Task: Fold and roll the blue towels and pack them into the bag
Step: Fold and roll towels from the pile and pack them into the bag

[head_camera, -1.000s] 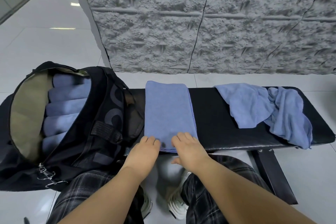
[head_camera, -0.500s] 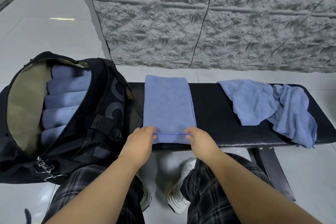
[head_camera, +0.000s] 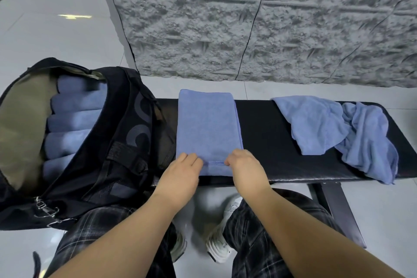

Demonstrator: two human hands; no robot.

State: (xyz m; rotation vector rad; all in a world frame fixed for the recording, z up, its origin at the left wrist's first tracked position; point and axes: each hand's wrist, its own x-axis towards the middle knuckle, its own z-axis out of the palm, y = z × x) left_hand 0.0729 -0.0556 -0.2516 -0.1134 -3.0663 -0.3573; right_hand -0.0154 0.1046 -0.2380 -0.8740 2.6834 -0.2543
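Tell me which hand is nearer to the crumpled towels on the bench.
Right. The right hand grips the folded towel's near edge on the side facing the crumpled towels. The left hand grips the same edge on the bag side, farther away.

I see a blue terry towel (head_camera: 208,128) on a black padded bench (head_camera: 266,142). The black fabric bag (head_camera: 117,142) has olive lining; my trousers (head_camera: 259,244) are dark plaid.

both forearms forward, left hand (head_camera: 183,172) and right hand (head_camera: 247,170) side by side, fingers curled

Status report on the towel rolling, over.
Both hands, left hand and right hand, pinch folded towel's near edge. Roll just started. Bag open, nothing blocking.
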